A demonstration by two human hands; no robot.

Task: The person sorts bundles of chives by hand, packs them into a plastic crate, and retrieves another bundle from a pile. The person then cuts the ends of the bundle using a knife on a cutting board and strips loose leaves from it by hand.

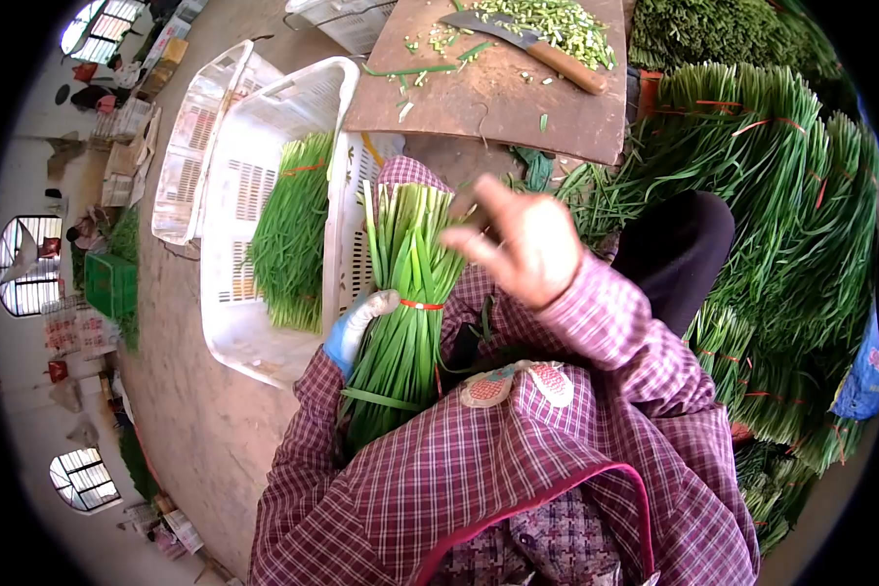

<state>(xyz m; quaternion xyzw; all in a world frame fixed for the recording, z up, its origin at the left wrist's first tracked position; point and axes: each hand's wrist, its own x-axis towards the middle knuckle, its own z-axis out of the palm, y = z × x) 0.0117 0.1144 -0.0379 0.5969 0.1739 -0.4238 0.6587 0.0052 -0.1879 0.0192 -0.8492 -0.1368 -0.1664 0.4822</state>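
Note:
A bunch of garlic chives stands in my lap, pale cut ends up and green leaves hanging down. A red band circles it around the middle. My left hand, in a white and blue glove, is closed around the bunch's left side beside the band. My right hand is bare and hovers just right of the pale ends. Its fingers are blurred by motion, so whether they hold anything does not show. One loose leaf crosses the lower part of the bunch.
A white plastic crate at left holds a banded chive bundle. Ahead, a wooden board carries a knife and chopped pieces. Piled chive bundles line my right side. Another crate and a green crate stand farther left.

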